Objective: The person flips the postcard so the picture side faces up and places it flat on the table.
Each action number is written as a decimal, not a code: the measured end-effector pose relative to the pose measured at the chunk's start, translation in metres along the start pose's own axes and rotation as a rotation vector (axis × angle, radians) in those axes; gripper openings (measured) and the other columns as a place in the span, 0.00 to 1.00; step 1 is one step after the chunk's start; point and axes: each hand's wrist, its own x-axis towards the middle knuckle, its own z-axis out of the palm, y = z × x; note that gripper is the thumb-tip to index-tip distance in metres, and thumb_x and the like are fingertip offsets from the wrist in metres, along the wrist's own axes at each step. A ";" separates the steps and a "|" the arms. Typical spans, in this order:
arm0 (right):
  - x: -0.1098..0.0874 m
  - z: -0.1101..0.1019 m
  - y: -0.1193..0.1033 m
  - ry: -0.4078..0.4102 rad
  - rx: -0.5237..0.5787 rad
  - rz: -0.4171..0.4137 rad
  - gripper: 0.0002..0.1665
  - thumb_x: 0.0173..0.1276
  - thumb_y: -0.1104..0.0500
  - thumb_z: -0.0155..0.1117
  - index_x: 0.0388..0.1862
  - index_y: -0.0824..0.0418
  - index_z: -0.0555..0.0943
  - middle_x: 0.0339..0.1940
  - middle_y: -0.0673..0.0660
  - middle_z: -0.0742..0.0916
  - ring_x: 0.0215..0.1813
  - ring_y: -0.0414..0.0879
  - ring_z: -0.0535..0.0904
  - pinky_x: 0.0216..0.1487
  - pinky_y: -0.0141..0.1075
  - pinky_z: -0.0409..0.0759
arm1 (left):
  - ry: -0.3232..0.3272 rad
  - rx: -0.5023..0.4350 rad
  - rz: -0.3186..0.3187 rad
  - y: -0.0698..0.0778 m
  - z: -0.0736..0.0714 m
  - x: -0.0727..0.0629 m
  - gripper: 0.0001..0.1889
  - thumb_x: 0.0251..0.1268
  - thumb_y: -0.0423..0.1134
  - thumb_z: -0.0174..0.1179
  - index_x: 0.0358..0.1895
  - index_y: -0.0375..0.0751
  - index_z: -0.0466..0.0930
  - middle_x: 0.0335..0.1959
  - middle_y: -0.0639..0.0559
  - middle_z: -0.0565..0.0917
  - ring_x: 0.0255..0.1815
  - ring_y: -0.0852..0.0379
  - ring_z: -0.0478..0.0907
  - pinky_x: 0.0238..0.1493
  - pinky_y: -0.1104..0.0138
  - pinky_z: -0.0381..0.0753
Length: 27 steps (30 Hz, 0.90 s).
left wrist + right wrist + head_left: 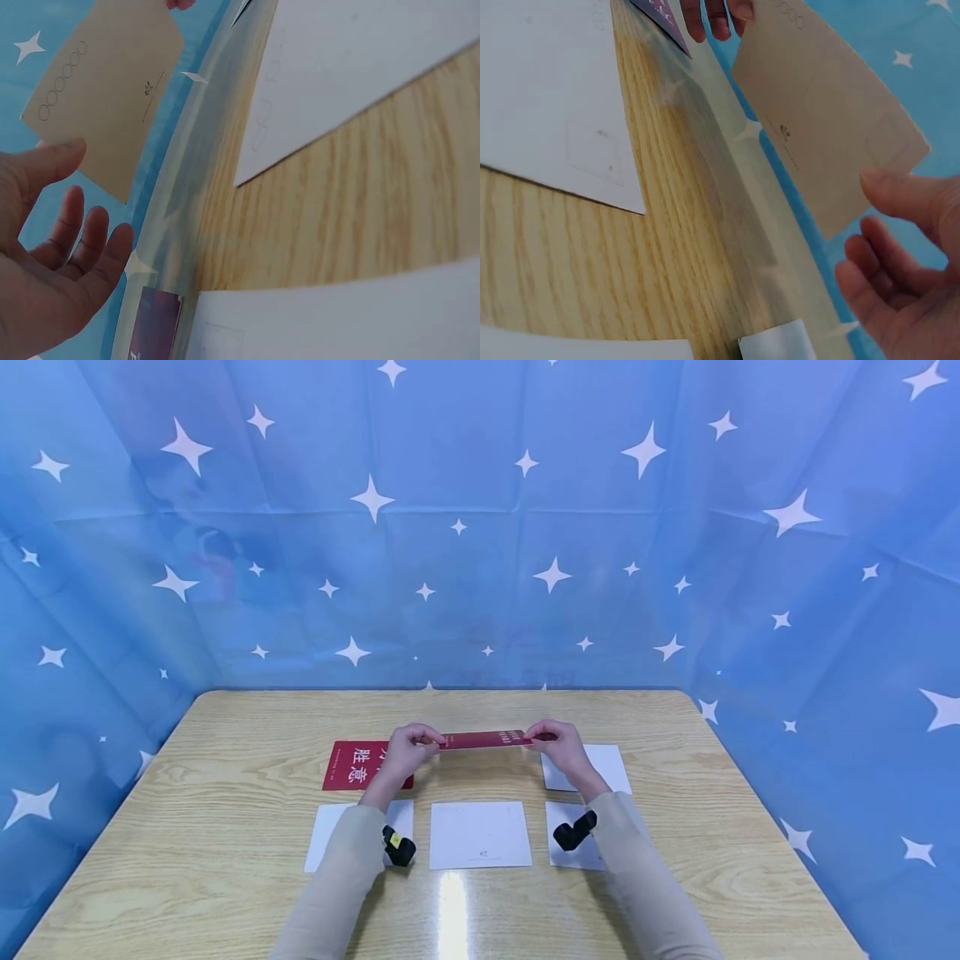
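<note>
Over the far part of the table, both hands hold a red postcard [480,741] level by its two short ends, seen almost edge-on in the head view. My left hand [411,749] pinches the left end between thumb and fingers; my right hand [560,745] pinches the other. The left wrist view shows the postcard's plain back [124,90], printed with a row of small circles and a tiny emblem, beside the left thumb [60,161]. From the right wrist, the right thumb [900,195] presses the corner near a faint stamp square, other fingers curled beneath.
On the wooden table [225,843], a red postcard with white characters [352,768] lies behind the left forearm. White-backed postcards lie in the front row, one central [480,835], and another [600,768] at the back right. A blue star-patterned curtain [480,568] surrounds the table.
</note>
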 end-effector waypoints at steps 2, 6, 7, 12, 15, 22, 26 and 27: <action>-0.001 0.000 0.000 0.007 -0.010 0.008 0.07 0.61 0.73 0.59 0.36 0.68 0.83 0.38 0.59 0.85 0.44 0.49 0.78 0.44 0.38 0.79 | -0.004 -0.001 0.001 0.000 -0.001 -0.001 0.05 0.58 0.26 0.60 0.33 0.36 0.85 0.38 0.48 0.81 0.35 0.54 0.72 0.33 0.66 0.73; -0.003 -0.001 0.001 -0.002 -0.009 0.020 0.07 0.63 0.72 0.59 0.37 0.68 0.83 0.39 0.59 0.85 0.44 0.49 0.78 0.43 0.37 0.78 | -0.009 -0.011 -0.004 -0.001 -0.002 -0.001 0.06 0.58 0.26 0.60 0.33 0.36 0.86 0.35 0.49 0.83 0.32 0.56 0.74 0.34 0.63 0.75; -0.003 -0.001 0.001 -0.004 -0.003 0.024 0.08 0.63 0.72 0.59 0.38 0.68 0.83 0.39 0.59 0.85 0.44 0.49 0.78 0.43 0.37 0.78 | -0.009 -0.012 -0.008 -0.002 -0.002 -0.001 0.06 0.58 0.26 0.60 0.33 0.36 0.86 0.35 0.49 0.83 0.32 0.56 0.75 0.35 0.63 0.75; -0.004 -0.001 0.004 -0.021 -0.007 0.056 0.08 0.64 0.70 0.59 0.40 0.68 0.84 0.39 0.59 0.85 0.45 0.49 0.78 0.45 0.39 0.78 | -0.021 0.009 -0.006 -0.003 -0.002 -0.002 0.07 0.58 0.26 0.61 0.37 0.37 0.86 0.40 0.46 0.84 0.42 0.53 0.78 0.41 0.65 0.78; -0.005 -0.001 0.005 -0.035 -0.006 0.087 0.08 0.64 0.69 0.59 0.40 0.68 0.84 0.41 0.59 0.85 0.45 0.50 0.78 0.47 0.41 0.78 | -0.033 0.023 -0.033 -0.003 -0.003 -0.003 0.09 0.59 0.28 0.60 0.40 0.38 0.86 0.44 0.46 0.83 0.48 0.51 0.77 0.44 0.64 0.78; -0.008 -0.002 0.008 -0.086 0.052 0.156 0.11 0.65 0.67 0.57 0.42 0.68 0.84 0.48 0.62 0.83 0.50 0.52 0.76 0.49 0.43 0.76 | -0.086 0.016 -0.066 -0.006 -0.004 -0.007 0.10 0.60 0.32 0.61 0.44 0.39 0.85 0.47 0.45 0.83 0.50 0.51 0.77 0.49 0.61 0.77; -0.010 0.000 0.009 -0.103 0.029 0.167 0.10 0.65 0.64 0.59 0.42 0.66 0.84 0.48 0.60 0.83 0.50 0.51 0.75 0.47 0.40 0.75 | -0.112 0.018 -0.059 -0.008 -0.003 -0.008 0.12 0.58 0.30 0.62 0.47 0.37 0.84 0.46 0.45 0.83 0.44 0.52 0.79 0.43 0.63 0.80; -0.010 0.000 0.009 -0.103 0.028 0.171 0.10 0.65 0.64 0.61 0.42 0.65 0.84 0.47 0.59 0.83 0.49 0.50 0.76 0.47 0.39 0.75 | -0.112 0.021 -0.060 -0.008 -0.002 -0.008 0.13 0.58 0.29 0.63 0.48 0.37 0.83 0.45 0.45 0.83 0.42 0.53 0.80 0.42 0.64 0.80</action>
